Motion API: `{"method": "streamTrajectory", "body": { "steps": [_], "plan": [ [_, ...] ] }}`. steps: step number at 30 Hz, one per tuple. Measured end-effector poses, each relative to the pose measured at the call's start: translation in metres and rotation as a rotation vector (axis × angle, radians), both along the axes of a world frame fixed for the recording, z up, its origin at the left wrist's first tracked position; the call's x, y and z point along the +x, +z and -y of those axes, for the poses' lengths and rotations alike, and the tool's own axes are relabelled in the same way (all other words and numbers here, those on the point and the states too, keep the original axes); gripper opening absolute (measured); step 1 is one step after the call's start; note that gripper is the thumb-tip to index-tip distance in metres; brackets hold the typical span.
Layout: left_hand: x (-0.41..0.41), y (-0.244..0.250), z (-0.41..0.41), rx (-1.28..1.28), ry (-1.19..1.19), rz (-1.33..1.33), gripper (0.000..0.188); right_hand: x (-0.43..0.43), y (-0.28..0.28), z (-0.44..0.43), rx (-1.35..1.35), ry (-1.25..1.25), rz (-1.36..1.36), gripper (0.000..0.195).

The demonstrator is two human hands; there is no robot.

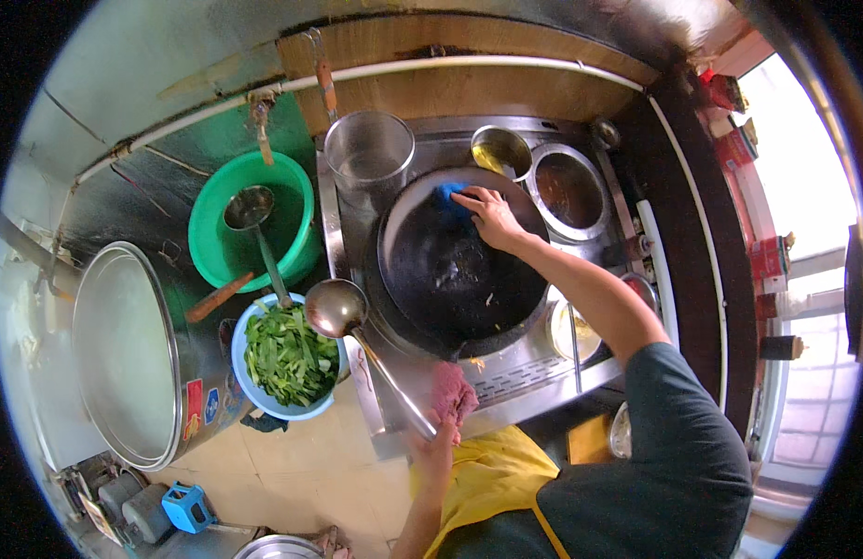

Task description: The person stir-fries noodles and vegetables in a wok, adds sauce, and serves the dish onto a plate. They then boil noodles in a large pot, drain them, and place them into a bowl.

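My right hand [498, 220] reaches into a large black wok [431, 272] on the steel stove and presses a blue scrubbing pad or cloth [447, 194] to its far inner wall. A few small food scraps lie in the wok. At the stove's front edge, my left hand [442, 437] grips the long handle of a steel ladle [337, 309] along with a folded pink cloth [452, 393]. The ladle's bowl hangs left of the wok, beside a light blue basin [337, 402] of cut leafy greens [288, 353].
Behind the wok stand a steel pot [368, 147], a container of yellow oil [501, 150] and a round pot of brown liquid [568, 192]. Leftward are a green basin [295, 175] with a ladle in it and a large steel vat [127, 356]. A bowl [578, 335] stands at right.
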State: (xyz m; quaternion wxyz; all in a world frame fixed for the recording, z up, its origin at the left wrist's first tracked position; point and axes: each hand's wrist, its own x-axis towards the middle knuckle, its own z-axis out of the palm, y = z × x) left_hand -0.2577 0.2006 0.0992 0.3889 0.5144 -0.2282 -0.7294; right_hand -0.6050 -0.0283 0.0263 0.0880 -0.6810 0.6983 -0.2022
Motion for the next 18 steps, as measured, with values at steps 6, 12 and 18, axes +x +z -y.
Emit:
{"method": "streamTrajectory", "body": {
  "steps": [6,12,18],
  "plan": [
    [0.008,-0.013,0.001,-0.040,-0.082,0.073,0.029,0.055,0.005,-0.082,0.598,0.367,0.353,0.062],
    [0.010,-0.001,0.002,-0.074,-0.123,0.064,0.028,-0.013,0.075,0.022,0.294,0.336,-0.634,0.054],
    [0.006,-0.007,-0.008,-0.118,-0.070,0.082,0.023,0.009,0.006,-0.094,0.650,0.125,-0.592,0.060]
  ]
}}
